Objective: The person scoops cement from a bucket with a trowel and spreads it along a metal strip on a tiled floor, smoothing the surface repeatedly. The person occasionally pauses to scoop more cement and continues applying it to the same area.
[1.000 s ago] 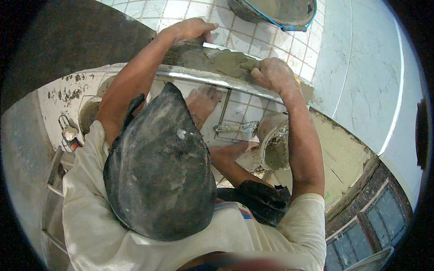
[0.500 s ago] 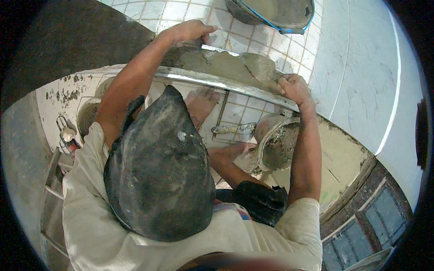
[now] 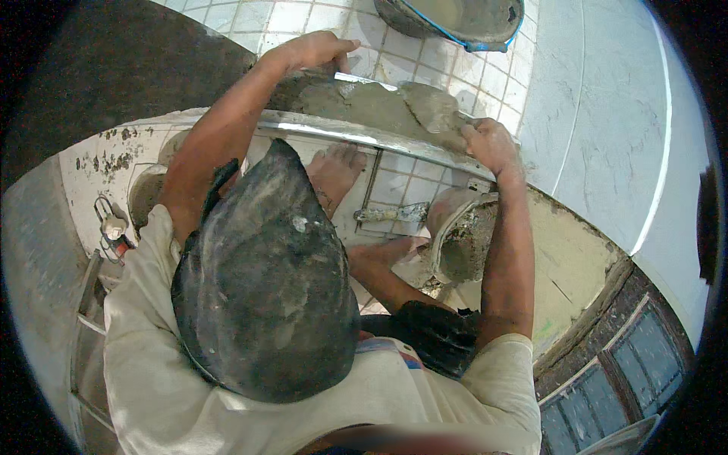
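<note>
Head camera looked straight down past a dusty dark cap point(image 3: 265, 280) onto the work, and from my remote seat I read it this way. A long metal straightedge point(image 3: 364, 135) lay along the lip of a curved ledge point(image 3: 98, 163), with a ridge of wet grey mortar point(image 3: 379, 102) heaped just behind it and touching it. Its long axis ran across the picture, from the left down slightly to the right, and its right end pointed toward the pale wall point(image 3: 607, 114). The right hand point(image 3: 489, 144) sat at that right end, fingers curled shut around the straightedge. The left hand point(image 3: 315, 49) lay palm down on the far left of the mortar, fingers together and bent over its edge; I could not tell whether they clamped anything beneath. Below the ledge, bare feet point(image 3: 337, 171) stood on the tiled floor point(image 3: 402, 186), with a trowel point(image 3: 390, 214) beside them and a mortar-caked pan point(image 3: 462, 235) just to its right; a bucket point(image 3: 455, 15) sat well apart at the top. My worry was the mortar: only one end of the straightedge was visibly gripped, so I judged that a tilt or an uneven push could let the wet heap slump over the lip onto the feet and tiles. A slip of the palm on the slick mortar could gouge the ridge.
</note>
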Demonstrator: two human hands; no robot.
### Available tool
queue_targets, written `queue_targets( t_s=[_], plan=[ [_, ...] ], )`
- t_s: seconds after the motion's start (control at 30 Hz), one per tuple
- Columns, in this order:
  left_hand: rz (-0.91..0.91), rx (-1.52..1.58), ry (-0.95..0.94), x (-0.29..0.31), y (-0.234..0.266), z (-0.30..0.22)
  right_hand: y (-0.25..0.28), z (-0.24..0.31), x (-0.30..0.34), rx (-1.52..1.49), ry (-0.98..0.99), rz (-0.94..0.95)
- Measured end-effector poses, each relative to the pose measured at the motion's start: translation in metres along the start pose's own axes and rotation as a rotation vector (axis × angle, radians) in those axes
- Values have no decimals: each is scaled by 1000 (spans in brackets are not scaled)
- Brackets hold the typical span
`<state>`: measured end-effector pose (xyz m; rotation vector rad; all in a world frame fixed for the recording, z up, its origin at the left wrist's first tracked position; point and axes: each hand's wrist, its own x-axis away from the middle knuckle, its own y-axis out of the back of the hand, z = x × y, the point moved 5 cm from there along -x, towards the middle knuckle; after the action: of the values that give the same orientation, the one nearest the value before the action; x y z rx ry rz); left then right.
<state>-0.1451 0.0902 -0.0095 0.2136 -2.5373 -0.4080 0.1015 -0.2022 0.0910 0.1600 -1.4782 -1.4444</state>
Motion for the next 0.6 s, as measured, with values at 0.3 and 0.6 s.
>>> queue_targets(
  t_s=[0.3,0.6],
  plan=[
    [-41,-238,-166,15,3,-34,2,66,-54,426,741,232],
    [-40,-194,-98,3,5,-3,16,37,-60,388,354,548]
  ],
)
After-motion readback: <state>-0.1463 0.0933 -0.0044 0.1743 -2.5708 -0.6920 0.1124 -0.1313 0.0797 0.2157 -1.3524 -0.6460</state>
